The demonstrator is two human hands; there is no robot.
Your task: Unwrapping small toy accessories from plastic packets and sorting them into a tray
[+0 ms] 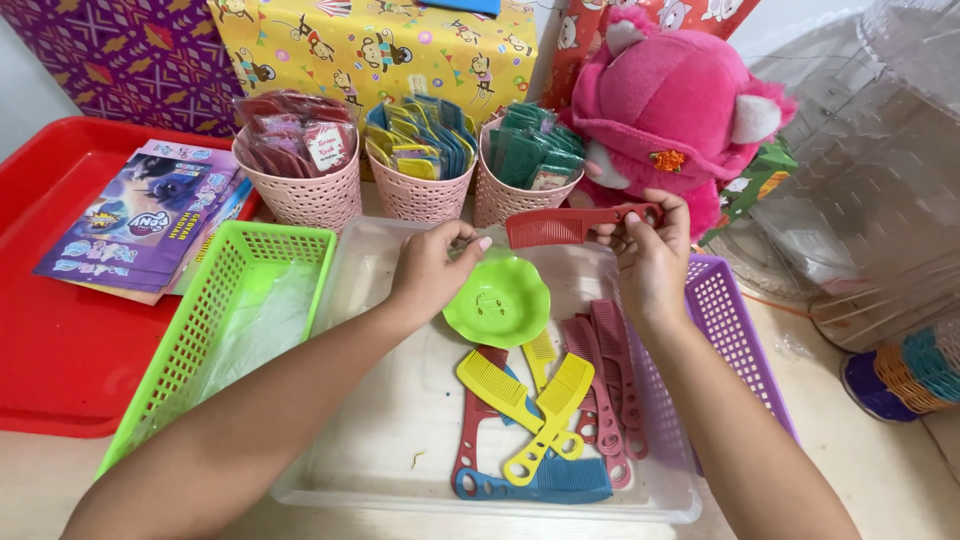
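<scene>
My right hand (650, 255) holds a red comb (560, 226) by its handle, level above the clear plastic tray (400, 440). My left hand (432, 268) pinches something thin and clear just left of the comb's teeth; what it is cannot be made out. Below the hands a green scalloped dish (497, 300) lies in the tray. Several yellow, red, pink and blue combs (540, 410) lie piled in the tray's near half.
A green basket (215, 320) with clear bags sits left, a purple basket (735, 330) right. Three pink cups (420, 190) of packed combs stand behind. A red tray (60, 350) holds booklets (140, 215). A pink plush toy (670, 110) and stacked baskets (880, 200) are at right.
</scene>
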